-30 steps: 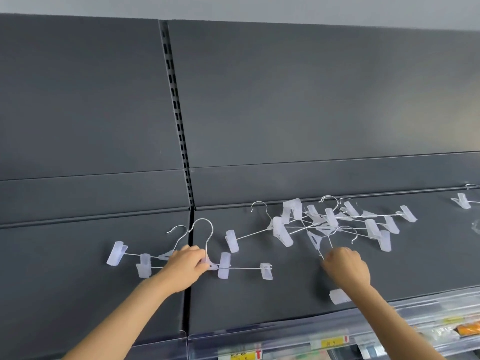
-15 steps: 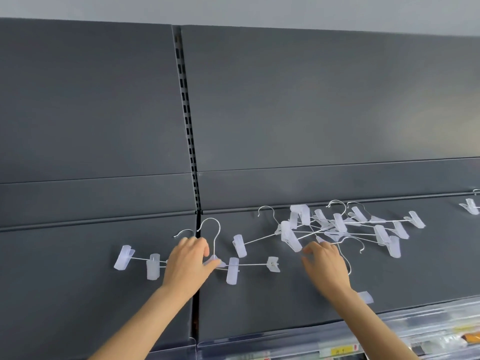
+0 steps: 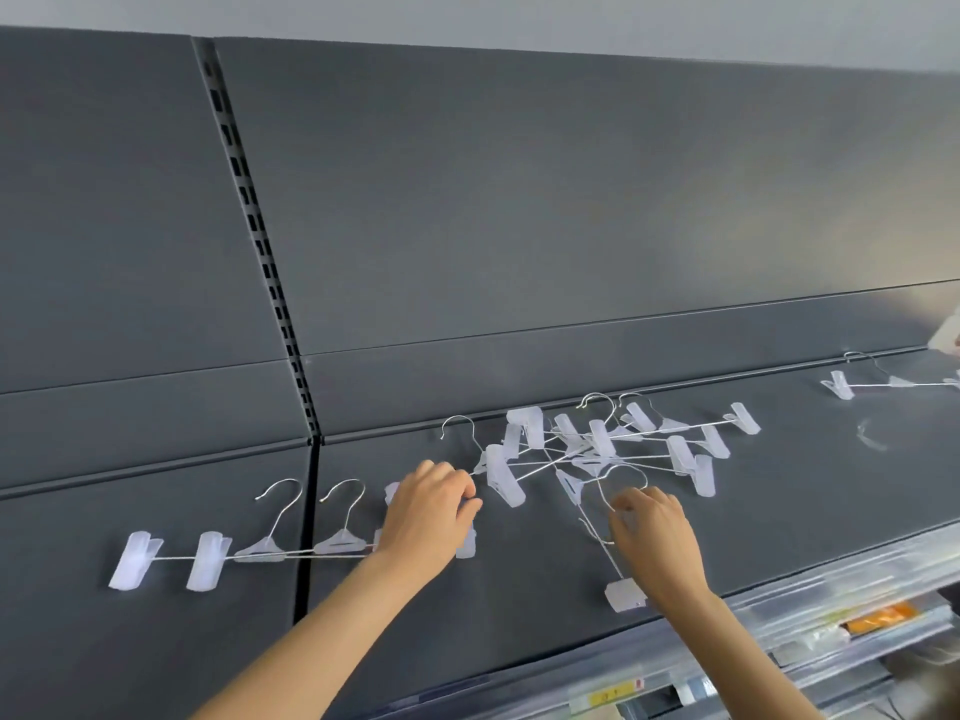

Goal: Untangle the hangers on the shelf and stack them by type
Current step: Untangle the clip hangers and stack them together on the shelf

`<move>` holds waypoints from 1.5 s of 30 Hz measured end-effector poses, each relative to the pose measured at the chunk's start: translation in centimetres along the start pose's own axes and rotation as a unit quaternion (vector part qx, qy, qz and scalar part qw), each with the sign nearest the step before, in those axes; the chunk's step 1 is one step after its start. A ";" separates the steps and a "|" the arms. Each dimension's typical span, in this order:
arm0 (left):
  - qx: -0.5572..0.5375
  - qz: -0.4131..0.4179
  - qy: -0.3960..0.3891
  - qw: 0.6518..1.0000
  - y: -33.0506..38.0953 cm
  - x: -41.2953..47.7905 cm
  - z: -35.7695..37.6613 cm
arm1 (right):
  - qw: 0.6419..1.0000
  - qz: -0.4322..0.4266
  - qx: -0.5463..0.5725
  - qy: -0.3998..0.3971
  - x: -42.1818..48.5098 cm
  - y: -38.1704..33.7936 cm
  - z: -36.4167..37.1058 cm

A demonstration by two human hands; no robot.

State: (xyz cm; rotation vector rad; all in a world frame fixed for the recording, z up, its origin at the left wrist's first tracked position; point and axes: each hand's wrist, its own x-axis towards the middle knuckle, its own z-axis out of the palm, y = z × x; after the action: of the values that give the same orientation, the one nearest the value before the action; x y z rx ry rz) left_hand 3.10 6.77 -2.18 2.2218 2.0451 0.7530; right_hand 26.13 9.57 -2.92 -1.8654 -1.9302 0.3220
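Two white clip hangers (image 3: pixel 270 550) with metal hooks lie overlapped at the left of the dark grey shelf (image 3: pixel 519 605). A tangle of several clip hangers (image 3: pixel 597 444) sits in the middle. My left hand (image 3: pixel 431 511) covers the pair's right clips, and its fingertips pinch the bar of the tangle's leftmost hanger (image 3: pixel 496 462). My right hand (image 3: pixel 657 537) is closed on a hanger (image 3: pixel 621 595) that runs diagonally from the tangle toward the shelf front. Its hook sits just above my fingers and one clip just below my wrist.
Another clip hanger (image 3: pixel 891 383) lies alone at the far right of the shelf. A slotted upright (image 3: pixel 260 252) splits the grey back panel. Below the front edge run a clear price rail (image 3: pixel 608 696) and a lower shelf with packaged goods (image 3: pixel 878 615).
My left hand has left the hooks of the left pair and moved right to the tangle's leftmost hanger. My right hand has shifted on the diagonal hanger at the tangle's front.
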 end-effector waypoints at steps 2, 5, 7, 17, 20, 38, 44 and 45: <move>0.021 0.022 -0.043 0.999 1.4 1.4 1.1 | 1.000 0.017 0.004 -0.009 0.3 1.2 -0.3; 0.060 0.039 -0.104 0.992 3.2 3.6 2.8 | 0.999 0.006 -0.006 -0.032 0.2 1.8 -0.2; 0.109 0.037 -0.140 0.983 4.1 4.8 3.8 | 0.999 -0.016 -0.013 -0.038 -0.2 1.5 0.1; 0.076 -0.009 -0.115 0.990 3.4 6.8 4.6 | 0.994 -0.043 -0.057 -0.084 0.8 3.0 0.4; 0.016 -0.059 -0.082 0.995 1.8 6.5 3.7 | 0.995 -0.043 -0.054 -0.075 1.3 3.3 0.6; 0.047 -0.173 -0.185 0.966 -3.3 4.9 1.8 | 0.981 -0.153 -0.001 -0.119 3.4 -6.8 2.9; 0.087 -0.134 -0.154 0.975 -3.2 4.7 1.3 | 0.976 -0.125 -0.096 -0.150 3.7 -8.7 4.7; 0.090 -0.130 -0.150 0.976 -3.2 4.7 1.3 | 0.975 -0.124 -0.102 -0.153 3.7 -8.7 4.9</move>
State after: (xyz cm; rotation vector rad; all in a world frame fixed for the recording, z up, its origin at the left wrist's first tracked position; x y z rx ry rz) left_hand 0.71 12.01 -2.86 1.9397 2.2540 0.2021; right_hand 16.20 13.31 -2.75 -1.7487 -2.4608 0.3597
